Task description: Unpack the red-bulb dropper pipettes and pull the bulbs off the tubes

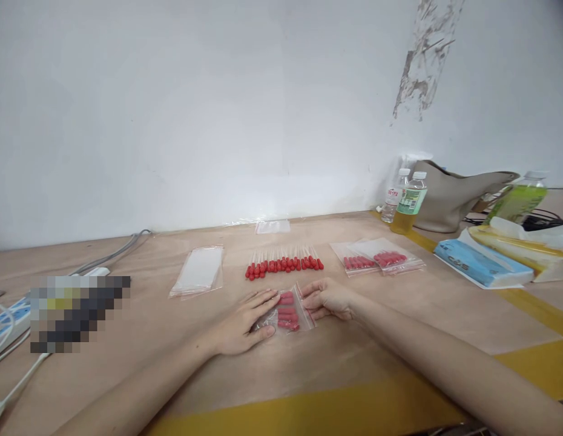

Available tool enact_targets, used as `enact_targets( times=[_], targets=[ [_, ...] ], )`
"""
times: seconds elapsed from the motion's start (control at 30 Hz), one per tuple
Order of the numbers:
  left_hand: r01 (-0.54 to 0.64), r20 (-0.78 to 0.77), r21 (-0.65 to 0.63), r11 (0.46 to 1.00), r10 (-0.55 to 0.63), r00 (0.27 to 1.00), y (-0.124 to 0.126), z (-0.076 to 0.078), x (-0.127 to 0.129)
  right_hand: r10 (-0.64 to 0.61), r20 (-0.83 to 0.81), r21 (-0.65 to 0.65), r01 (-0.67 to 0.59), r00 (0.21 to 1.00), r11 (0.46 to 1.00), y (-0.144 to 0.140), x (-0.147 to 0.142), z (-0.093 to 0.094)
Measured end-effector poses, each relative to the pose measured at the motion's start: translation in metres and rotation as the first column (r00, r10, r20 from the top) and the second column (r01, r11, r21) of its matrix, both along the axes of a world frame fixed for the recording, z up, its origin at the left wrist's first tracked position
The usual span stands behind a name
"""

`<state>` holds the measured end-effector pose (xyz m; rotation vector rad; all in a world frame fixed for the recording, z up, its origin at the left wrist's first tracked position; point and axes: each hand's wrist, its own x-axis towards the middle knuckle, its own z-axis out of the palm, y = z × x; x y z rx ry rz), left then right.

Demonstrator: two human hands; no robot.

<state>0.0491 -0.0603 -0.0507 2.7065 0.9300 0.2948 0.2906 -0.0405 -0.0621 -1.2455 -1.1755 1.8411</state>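
Small zip bag (287,312) of red-capped droppers lies flat on the table (381,363), pinned between both hands. Left hand (243,326) rests flat, palm down, fingers on the bag's edge; right hand (327,298) pinches its opposite edge, fingers curled. Risk, as judged: uneven pressing could leave the seal gapped. Just beyond the fingertips, the loose dropper row (284,264) could scatter if brushed.

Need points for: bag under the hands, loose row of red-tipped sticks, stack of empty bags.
bag under the hands (288,315), head view, on the red pieces inside it
loose row of red-tipped sticks (284,264), head view, on the red tips mid-row
stack of empty bags (198,270), head view, middle of the top bag
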Motion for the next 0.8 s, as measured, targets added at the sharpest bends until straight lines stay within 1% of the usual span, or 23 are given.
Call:
enact_targets(
  times=[0.1,0.17,0.23,0.3,0.37,0.47,0.53,0.63,0.8],
  targets=[
    [-0.017,0.147,-0.007,1.000,0.018,0.989,0.005,0.004,0.006,-0.041,0.020,0.026,0.040,0.999,0.999,0.002,-0.009,-0.003],
    [-0.028,0.238,0.029,0.999,0.020,0.971,0.011,0.005,0.017,-0.044,0.025,0.044,0.043,0.999,0.998,0.002,-0.014,-0.004],
    [-0.003,0.284,0.093,0.996,-0.023,0.958,0.019,0.006,0.030,-0.047,0.027,0.064,0.045,0.999,0.997,0.001,-0.016,-0.003],
    [0.061,0.276,0.169,0.984,-0.107,0.955,0.028,0.005,0.041,-0.042,0.028,0.090,0.040,0.999,0.995,-0.001,-0.016,-0.002],
    [0.152,0.222,0.219,0.964,-0.201,0.954,0.037,0.003,0.048,-0.029,0.024,0.110,0.026,0.999,0.994,-0.002,-0.015,0.000],
    [0.251,0.149,0.233,0.939,-0.290,0.945,0.046,0.001,0.052,-0.009,-0.007,0.130,0.010,1.000,0.992,-0.003,-0.013,0.000],
    [0.264,0.135,0.238,0.935,-0.301,0.944,0.048,0.000,0.052,0.009,-0.033,0.127,-0.004,0.999,0.992,-0.002,-0.011,0.000],
    [0.253,0.127,0.262,0.931,-0.293,0.948,0.047,0.002,0.052,0.041,-0.041,0.092,-0.037,0.998,0.995,-0.001,-0.008,-0.001],
    [0.232,0.095,0.275,0.933,-0.266,0.959,0.044,0.007,0.054,0.039,-0.027,0.057,-0.037,0.999,0.998,0.001,-0.008,0.001]
  ],
)
